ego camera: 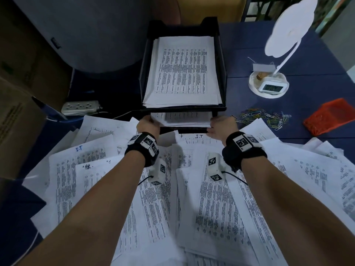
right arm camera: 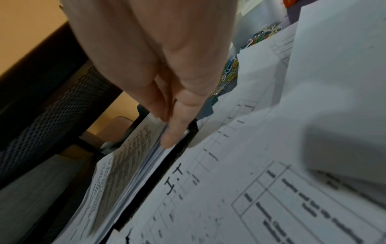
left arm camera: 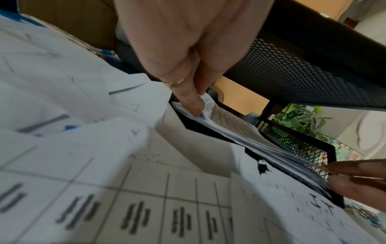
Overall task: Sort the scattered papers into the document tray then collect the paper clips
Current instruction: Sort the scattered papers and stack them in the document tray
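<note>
Seating a stack [ego camera: 182, 120] in the tray's [ego camera: 222, 73] lower tier, left hand [ego camera: 148, 124] and right hand [ego camera: 222, 125] pinching its corners; top tier full, many papers [ego camera: 221, 208] and clips [ego camera: 263, 118] left on the desk.

Both forearms are bare, with no sleeves. Each wrist wears a broad black band [ego camera: 141, 150] topped with white blocks printed with black-and-white square markers, and the right wrist's band [ego camera: 244, 148] looks the same. Below each band hangs a small white camera box [ego camera: 158, 172] with the same markers and a thin black cable, and the left hand [left arm camera: 183, 49] wears a thin gold ring [left arm camera: 176, 82].
</note>
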